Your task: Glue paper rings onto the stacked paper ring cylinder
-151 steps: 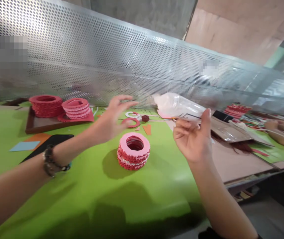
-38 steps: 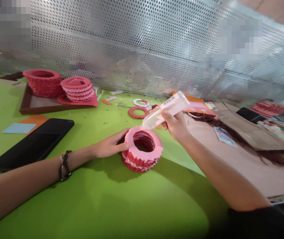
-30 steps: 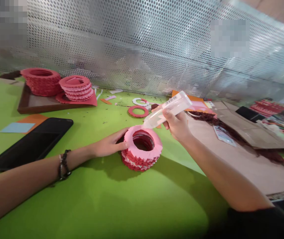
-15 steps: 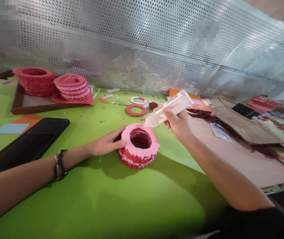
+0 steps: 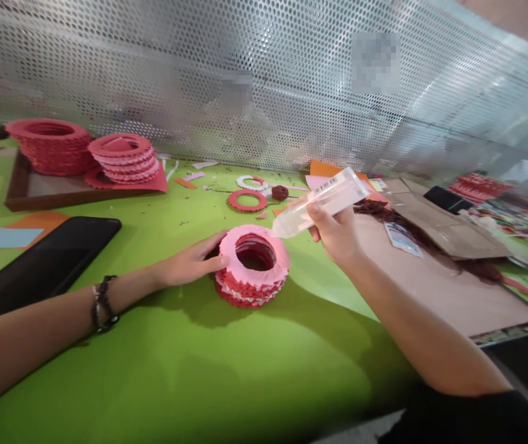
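A stack of pink and red paper rings [image 5: 252,277] with scalloped edges stands on the green table, a pale pink ring on top. My left hand [image 5: 194,262] grips the stack's left side, thumb on the upper rim and fingers hidden behind it. In my right hand [image 5: 335,231] is a clear plastic glue bottle [image 5: 317,200] with a barcode label. It is tilted, its nozzle pointing down left at the top ring's right edge. Whether the nozzle touches the paper I cannot tell. Just beyond lie a red paper ring [image 5: 247,200] and a small brown ball [image 5: 279,192].
A brown tray [image 5: 60,198] at the left holds two stacks of rings [image 5: 53,148]. A black phone [image 5: 55,259] lies nearer me beside blue paper [image 5: 7,238]. Flattened cardboard [image 5: 449,228] covers the right side. Behind runs a perforated metal screen [image 5: 162,68].
The view has shifted slightly, so most things sit a little further left. The bottle's nozzle stays close to the top ring's edge, and my left hand keeps its grip.
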Motion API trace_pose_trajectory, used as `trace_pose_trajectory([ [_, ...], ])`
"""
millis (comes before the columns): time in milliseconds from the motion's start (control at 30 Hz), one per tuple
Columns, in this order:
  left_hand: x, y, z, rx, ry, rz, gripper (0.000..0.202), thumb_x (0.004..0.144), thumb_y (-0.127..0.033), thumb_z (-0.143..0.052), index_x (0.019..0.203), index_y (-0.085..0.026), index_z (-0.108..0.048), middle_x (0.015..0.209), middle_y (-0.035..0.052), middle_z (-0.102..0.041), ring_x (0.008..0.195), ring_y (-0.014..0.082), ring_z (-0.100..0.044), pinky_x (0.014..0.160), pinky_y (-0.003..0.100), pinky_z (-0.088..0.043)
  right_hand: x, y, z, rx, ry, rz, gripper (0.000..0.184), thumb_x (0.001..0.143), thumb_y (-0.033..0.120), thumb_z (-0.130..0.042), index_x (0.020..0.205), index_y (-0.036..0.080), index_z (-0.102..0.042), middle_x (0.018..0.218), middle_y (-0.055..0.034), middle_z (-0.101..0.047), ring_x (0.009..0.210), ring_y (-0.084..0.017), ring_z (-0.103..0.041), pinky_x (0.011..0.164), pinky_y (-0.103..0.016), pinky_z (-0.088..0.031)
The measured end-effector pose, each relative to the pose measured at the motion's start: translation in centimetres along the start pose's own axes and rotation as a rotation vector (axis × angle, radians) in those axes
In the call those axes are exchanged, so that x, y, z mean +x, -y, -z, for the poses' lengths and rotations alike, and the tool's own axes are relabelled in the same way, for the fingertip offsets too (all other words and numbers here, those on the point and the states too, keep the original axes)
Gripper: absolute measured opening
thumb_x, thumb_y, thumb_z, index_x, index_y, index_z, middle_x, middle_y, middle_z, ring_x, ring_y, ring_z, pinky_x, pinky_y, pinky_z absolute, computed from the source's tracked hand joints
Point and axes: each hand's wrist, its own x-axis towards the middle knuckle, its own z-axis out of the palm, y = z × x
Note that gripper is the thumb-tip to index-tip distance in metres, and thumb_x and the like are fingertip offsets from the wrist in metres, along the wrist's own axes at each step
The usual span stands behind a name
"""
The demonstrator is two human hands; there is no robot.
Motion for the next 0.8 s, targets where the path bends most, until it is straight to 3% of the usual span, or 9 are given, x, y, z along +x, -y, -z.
trace_pose_trajectory([
  [400,0.0,-0.1,0.2,0.013,0.005,-0.004,0.099,0.077,-0.084,-0.053,0.151,-0.020,-0.038,0.147,0.0124,-0.053,0.137,0.0377,-0.045,0.115,0.043,-0.038,-0.9,0.9,0.5,-0.003,-0.016,-0.007,0.048,0.067,0.066,-0.076,0.064,0.020,-0.059,0.047,0.0044,-0.052,0.034,-0.004,-0.034,0.031,-0.021,-0.026],
  [567,-0.1,-0.2,0.2,0.012,-0.003,0.001,0.095,0.079,-0.082,-0.053,0.150,-0.020,-0.039,0.148,0.0107,-0.053,0.139,0.0382,-0.042,0.116,0.043,-0.037,-1.2,0.8,0.8,-0.010,-0.013,-0.006,0.053,0.067,0.071,-0.073,0.062,0.021,-0.057,0.044,0.0056,-0.047,0.034,-0.005,-0.033,0.031,-0.021,-0.027],
  [700,-0.2,0.1,0.2,0.010,-0.019,0.030,0.096,0.077,-0.081,-0.056,0.150,-0.020,-0.040,0.150,0.0106,-0.051,0.140,0.0391,-0.041,0.116,0.046,-0.037,-0.8,1.1,1.5,0.046,-0.015,0.049,0.050,0.067,0.068,-0.076,0.066,0.021,-0.059,0.050,0.0047,-0.052,0.035,-0.004,-0.033,0.029,-0.020,-0.024],
  [800,-0.2,0.2,0.3,0.000,-0.032,0.053,0.095,0.076,-0.080,-0.057,0.150,-0.021,-0.041,0.151,0.0103,-0.050,0.140,0.0383,-0.041,0.117,0.046,-0.036,-0.4,1.6,2.1,0.091,0.074,0.128,0.047,0.070,0.066,-0.075,0.066,0.021,-0.061,0.053,0.0040,-0.055,0.034,-0.004,-0.032,0.028,-0.019,-0.023],
])
